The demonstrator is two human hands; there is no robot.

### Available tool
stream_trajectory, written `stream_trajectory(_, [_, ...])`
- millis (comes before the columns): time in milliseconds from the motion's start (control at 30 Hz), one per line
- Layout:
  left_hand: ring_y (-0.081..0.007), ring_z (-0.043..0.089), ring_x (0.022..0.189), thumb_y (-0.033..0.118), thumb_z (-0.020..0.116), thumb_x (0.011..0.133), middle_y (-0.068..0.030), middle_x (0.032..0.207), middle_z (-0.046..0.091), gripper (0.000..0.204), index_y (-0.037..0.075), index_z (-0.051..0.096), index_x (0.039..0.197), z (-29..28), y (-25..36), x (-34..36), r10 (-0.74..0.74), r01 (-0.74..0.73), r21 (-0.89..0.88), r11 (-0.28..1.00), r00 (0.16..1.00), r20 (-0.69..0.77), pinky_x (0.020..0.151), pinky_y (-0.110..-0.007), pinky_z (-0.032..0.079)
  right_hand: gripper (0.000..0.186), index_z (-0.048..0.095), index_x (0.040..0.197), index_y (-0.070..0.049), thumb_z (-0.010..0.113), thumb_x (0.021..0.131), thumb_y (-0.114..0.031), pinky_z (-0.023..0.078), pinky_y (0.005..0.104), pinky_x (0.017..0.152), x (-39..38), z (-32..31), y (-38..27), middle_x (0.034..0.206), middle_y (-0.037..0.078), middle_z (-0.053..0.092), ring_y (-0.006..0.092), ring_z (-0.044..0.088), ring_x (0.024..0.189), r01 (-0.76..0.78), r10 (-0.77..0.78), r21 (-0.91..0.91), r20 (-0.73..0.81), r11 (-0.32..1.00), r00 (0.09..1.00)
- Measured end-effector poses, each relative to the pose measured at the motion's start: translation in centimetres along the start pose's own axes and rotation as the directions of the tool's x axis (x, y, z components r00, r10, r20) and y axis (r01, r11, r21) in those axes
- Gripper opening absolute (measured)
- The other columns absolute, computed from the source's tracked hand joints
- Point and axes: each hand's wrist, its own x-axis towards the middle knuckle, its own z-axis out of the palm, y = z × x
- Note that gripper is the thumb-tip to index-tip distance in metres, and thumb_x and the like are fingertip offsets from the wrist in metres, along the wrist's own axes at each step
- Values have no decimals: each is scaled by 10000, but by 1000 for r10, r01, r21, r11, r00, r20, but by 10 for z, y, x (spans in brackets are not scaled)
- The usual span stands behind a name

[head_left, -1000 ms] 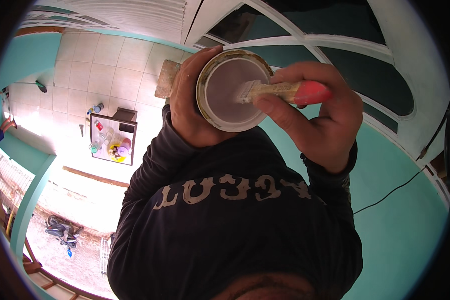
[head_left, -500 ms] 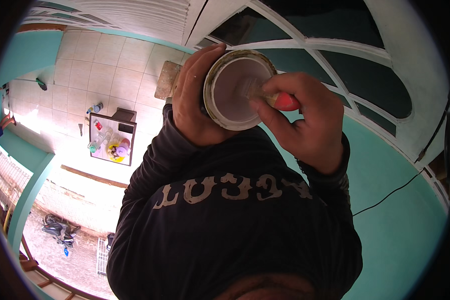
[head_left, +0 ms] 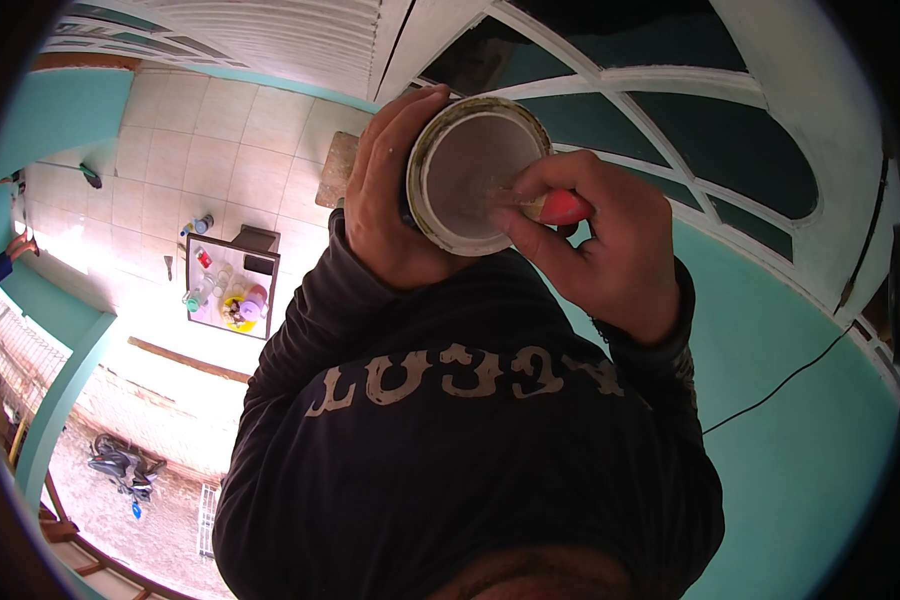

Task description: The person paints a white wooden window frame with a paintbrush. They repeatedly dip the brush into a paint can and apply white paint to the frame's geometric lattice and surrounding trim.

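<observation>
Our left hand [head_left: 395,190] grasps the left flank of a round can [head_left: 448,239], its crusted, stained rim facing us. Our right hand [head_left: 615,240], the nearer to the paintbrush [head_left: 567,207], pinches it at the can's right edge; its long axis runs leftward into the mouth, rounded red end outward, bristles too blurred to tell. Well apart to our left, a dark-edged worktop [head_left: 225,243] stands on pale, smooth tiles [head_left: 220,105].

Left hand [head_left: 382,200] in a wide curl, right hand [head_left: 615,240] in a pinch, both hands close together.
</observation>
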Motion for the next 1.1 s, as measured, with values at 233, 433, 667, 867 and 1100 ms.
stream_trajectory(233, [-289, 646, 1235, 232, 1008, 617, -183, 1376, 597, 1079, -23, 403, 1474, -5, 6, 1, 52, -51, 43, 998, 999, -12, 1006, -390, 555, 205, 641, 978, -88, 801, 853, -117, 485, 307, 556, -4, 2, -2, 765, 25, 677, 177, 630, 597, -28, 27, -15, -71, 999, 997])
stream_trajectory(433, [-409, 591, 1261, 185, 962, 599, -244, 1366, 592, 926, -19, 526, 1390, -3, 0, 6, 235, -226, 95, 969, 968, -92, 1052, -503, 479, 227, 611, 935, -39, 822, 853, -57, 497, 243, 599, 2, -6, -17, 774, 30, 671, 100, 632, 648, 38, -43, -68, -75, 997, 996])
stream_trajectory(667, [-407, 589, 1261, 202, 936, 592, -219, 1342, 617, 879, -11, 565, 1360, -1, 4, 9, 301, -291, 114, 950, 949, -88, 1085, -543, 431, 245, 556, 886, -33, 799, 854, -26, 506, 248, 622, 1, -31, -29, 823, 55, 674, 115, 658, 689, -27, 25, -117, -19, 993, 1000])
stream_trajectory(867, [-389, 589, 1265, 213, 933, 598, -194, 1345, 617, 873, 4, 570, 1363, 5, 7, 22, 423, -410, 169, 896, 905, -45, 1094, -543, 415, 250, 532, 875, -35, 779, 856, 5, 526, 255, 647, -6, -46, -30, 874, 75, 680, 127, 676, 728, 9, -16, -76, -92, 997, 996])
stream_trajectory(1100, [-434, 602, 1232, 219, 984, 591, -247, 1323, 610, 902, -30, 550, 1342, 3, 14, 26, 443, -436, 201, 877, 897, 12, 1037, -520, 488, 236, 545, 902, -41, 765, 851, 29, 528, 257, 657, -14, -52, -30, 867, 80, 681, 121, 670, 740, 45, -57, -99, -122, 994, 991])
